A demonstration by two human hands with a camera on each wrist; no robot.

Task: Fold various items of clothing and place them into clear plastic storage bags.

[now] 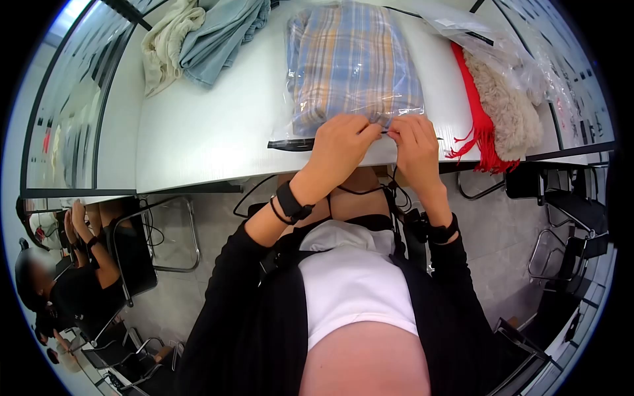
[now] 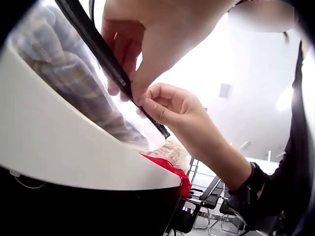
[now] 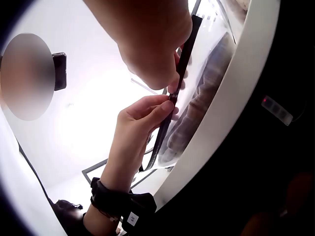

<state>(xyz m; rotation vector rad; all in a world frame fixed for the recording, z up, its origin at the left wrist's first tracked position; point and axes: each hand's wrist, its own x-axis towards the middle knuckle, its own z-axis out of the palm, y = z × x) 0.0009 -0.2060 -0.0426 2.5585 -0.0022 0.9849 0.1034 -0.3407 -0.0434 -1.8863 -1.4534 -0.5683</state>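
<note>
A clear plastic bag lies on the table with a folded blue-and-tan plaid garment inside. A black closure strip runs along the bag's near edge. My left hand pinches this strip near its middle. Close beside it, my right hand pinches the same strip between thumb and fingers. In the left wrist view the thumbs meet at the black strip, which stands raised at the table's edge. The right wrist view shows the fingertips of both hands together on the strip.
Cream cloth and folded light-blue jeans lie at the back left of the white table. To the right are a red fringed scarf, a beige fluffy item and clear plastic packaging. A person sits at left.
</note>
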